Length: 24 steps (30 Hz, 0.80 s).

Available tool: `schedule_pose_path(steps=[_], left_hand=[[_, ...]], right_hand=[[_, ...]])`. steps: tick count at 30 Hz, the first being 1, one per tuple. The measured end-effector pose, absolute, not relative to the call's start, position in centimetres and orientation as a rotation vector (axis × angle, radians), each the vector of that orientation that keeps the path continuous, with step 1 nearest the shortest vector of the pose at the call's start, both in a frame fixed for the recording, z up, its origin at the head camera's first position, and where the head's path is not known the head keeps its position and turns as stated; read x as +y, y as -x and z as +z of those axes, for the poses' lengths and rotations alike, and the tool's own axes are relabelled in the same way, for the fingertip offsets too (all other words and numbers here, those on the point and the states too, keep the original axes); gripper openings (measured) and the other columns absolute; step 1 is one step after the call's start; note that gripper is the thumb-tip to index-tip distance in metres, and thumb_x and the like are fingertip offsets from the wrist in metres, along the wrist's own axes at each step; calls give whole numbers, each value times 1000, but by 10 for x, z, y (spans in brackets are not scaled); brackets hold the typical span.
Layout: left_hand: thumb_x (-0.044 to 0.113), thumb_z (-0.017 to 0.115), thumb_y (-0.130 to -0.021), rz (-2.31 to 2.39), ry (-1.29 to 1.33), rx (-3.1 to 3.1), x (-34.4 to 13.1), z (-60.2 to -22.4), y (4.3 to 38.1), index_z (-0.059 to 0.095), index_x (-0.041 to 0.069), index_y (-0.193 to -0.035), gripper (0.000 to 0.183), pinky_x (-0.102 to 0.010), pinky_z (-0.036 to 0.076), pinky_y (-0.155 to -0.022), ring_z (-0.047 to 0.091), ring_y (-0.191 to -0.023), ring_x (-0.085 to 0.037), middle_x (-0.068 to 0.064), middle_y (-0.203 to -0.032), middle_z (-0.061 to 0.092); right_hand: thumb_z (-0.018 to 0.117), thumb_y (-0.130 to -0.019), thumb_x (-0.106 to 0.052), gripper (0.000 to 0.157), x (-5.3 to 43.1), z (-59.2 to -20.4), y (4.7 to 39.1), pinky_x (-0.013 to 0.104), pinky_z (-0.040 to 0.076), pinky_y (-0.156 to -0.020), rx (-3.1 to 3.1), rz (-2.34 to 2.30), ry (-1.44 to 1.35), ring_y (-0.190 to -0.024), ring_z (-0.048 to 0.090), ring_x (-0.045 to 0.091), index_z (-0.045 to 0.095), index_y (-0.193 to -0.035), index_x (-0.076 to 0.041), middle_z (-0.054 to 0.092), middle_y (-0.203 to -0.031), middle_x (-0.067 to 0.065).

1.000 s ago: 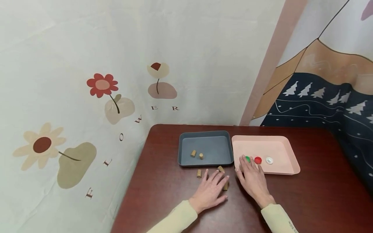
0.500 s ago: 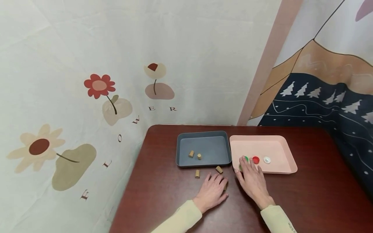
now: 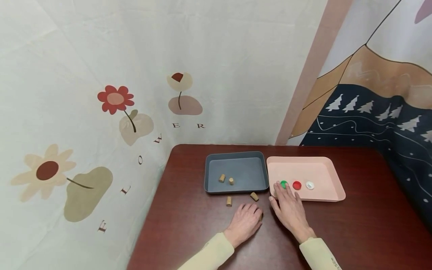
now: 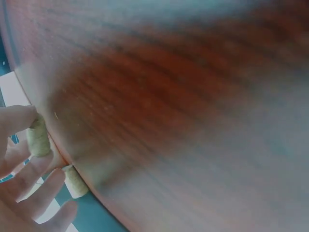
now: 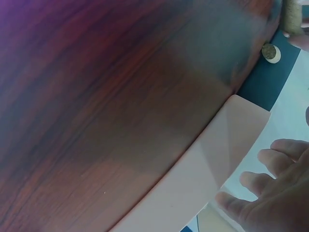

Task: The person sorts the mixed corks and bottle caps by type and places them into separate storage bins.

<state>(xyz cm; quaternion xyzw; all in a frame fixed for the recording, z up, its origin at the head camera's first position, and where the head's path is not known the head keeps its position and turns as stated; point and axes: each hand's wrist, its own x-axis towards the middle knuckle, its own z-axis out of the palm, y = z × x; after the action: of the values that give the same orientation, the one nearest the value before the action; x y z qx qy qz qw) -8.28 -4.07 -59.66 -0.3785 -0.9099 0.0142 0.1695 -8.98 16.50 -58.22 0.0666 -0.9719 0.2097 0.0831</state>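
Note:
My left hand (image 3: 244, 223) is low over the table, left of the right hand. In the left wrist view its thumb and fingers pinch a cork (image 4: 37, 137). Another cork (image 4: 76, 182) lies past the fingertips, beside the blue-grey tray. The head view has one cork (image 3: 229, 201) and a second tilted cork (image 3: 254, 196) in front of that tray. My right hand (image 3: 290, 212) reaches over the near left edge of the pink tray (image 3: 324, 168), fingers extended. Its fingertips are at a green bottle cap (image 3: 284, 184), partly covering it; I cannot tell whether they touch.
The blue-grey tray (image 3: 236, 165) stands left of the pink one and holds two corks (image 3: 222, 178). A red cap (image 3: 297, 185) and a white cap (image 3: 309, 185) lie in the pink tray. Behind the brown table (image 3: 189, 210) hangs a printed cloth (image 3: 236, 75).
The left hand has drawn in its spread fingers and taken hold of the cork beside it. The right hand has shifted slightly left, over the pink tray's edge.

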Motion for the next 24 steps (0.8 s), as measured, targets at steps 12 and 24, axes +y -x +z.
schedule_pose_path(steps=[12,24], left_hand=[[41,84,-86,-143,1006,-2568,-64,-586,80,70,23,-108,32,-34,51,-95,64,-106,-11,8,-108,65],[37,85,-85,-277,919,-2470,-89,-577,87,71,19,-113,36,-37,52,-98,65,-112,-16,2,-115,68]], right_hand=[[59,-104,-35,58,153,-587,95,71,29,-112,-2934,583,-243,-148,36,44,50,-152,-1,47,-157,17],[59,-104,-36,61,141,-587,98,72,26,-113,-2976,577,-253,-149,34,45,48,-154,-2,43,-160,16]])
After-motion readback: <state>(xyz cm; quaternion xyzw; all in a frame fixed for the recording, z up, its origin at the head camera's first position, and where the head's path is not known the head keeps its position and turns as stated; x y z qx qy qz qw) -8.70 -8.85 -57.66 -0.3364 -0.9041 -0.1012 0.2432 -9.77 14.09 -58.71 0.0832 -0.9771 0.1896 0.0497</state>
